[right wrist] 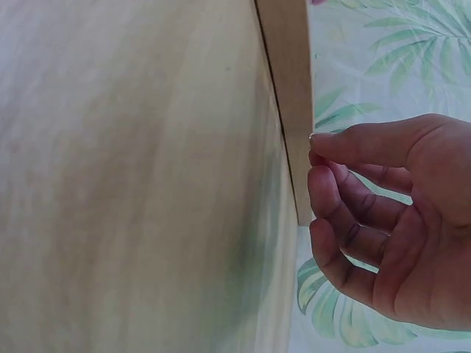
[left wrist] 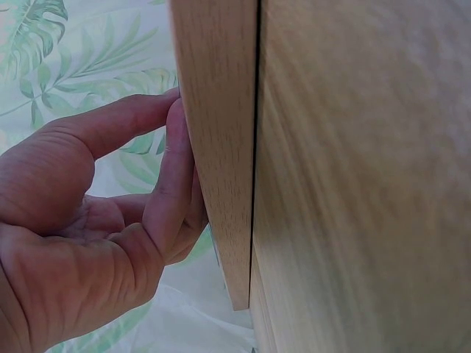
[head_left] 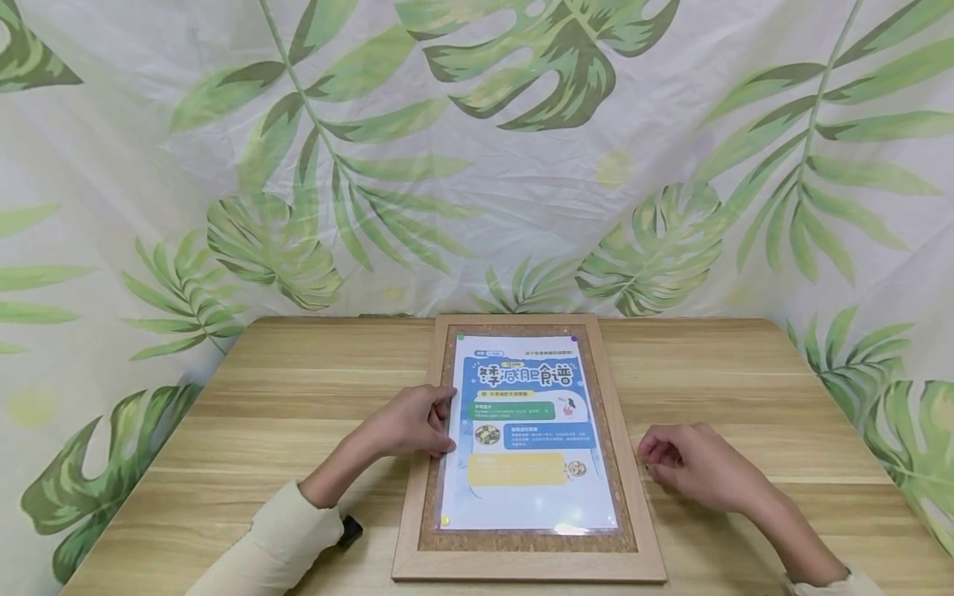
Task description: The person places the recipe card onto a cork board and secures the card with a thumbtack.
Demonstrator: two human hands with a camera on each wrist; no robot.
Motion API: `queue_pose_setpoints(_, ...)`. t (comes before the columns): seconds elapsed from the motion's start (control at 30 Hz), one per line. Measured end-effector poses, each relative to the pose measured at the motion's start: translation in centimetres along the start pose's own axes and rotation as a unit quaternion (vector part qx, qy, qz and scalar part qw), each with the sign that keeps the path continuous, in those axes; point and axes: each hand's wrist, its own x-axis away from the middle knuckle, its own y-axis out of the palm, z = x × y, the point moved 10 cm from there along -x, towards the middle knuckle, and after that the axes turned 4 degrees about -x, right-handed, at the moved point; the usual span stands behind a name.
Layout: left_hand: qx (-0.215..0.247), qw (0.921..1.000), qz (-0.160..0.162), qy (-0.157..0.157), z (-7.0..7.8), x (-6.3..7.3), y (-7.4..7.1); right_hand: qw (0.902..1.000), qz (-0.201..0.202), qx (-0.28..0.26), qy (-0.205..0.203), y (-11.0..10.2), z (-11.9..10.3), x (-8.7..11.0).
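Observation:
A cork board (head_left: 522, 542) with a light wooden frame (head_left: 633, 497) lies flat on the table. On it is a printed poster (head_left: 532, 505) with Chinese text and blue, green and yellow panels, its surface glossy. Colored tacks sit at its corners: green (head_left: 460, 338), purple (head_left: 574, 338), yellow (head_left: 445, 521). My left hand (head_left: 417, 422) reaches over the frame's left side, thumb and fingers resting at the poster's left edge. Just right of the frame, my right hand (head_left: 701, 468) has thumb and index fingertip together on a tiny pin-like object (right wrist: 313, 137), mostly hidden by the fingers.
The wood-grain table (head_left: 246, 422) extends to both sides of the board. Behind it hangs a leaf-patterned cloth (head_left: 522, 207). A small black object (head_left: 350, 532) shows beside the left sleeve, partly covered by it.

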Motion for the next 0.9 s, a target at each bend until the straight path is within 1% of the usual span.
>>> queue_pose_setpoints(0.2,-0.007,1.0,0.001,0.004,-0.1,0.0,0.0,0.9997,0.002,-0.013,-0.02,0.2,-1.4,0.0)
queue_pose_setpoints(0.37,-0.009,0.9999,0.001,0.007,-0.1,0.0,0.0,0.9991,-0.016,-0.028,-0.026,1.1,-2.2,0.0)
queue_pose_setpoints(0.67,-0.01,0.9999,0.002,0.01,-0.1,-0.1,0.1,0.9978,-0.038,-0.046,-0.029,2.6,-3.0,0.1)
queue_pose_setpoints(0.9,-0.008,0.9999,0.001,0.01,-0.2,-0.2,0.1,0.9965,-0.046,-0.057,-0.039,3.2,-3.6,0.4)
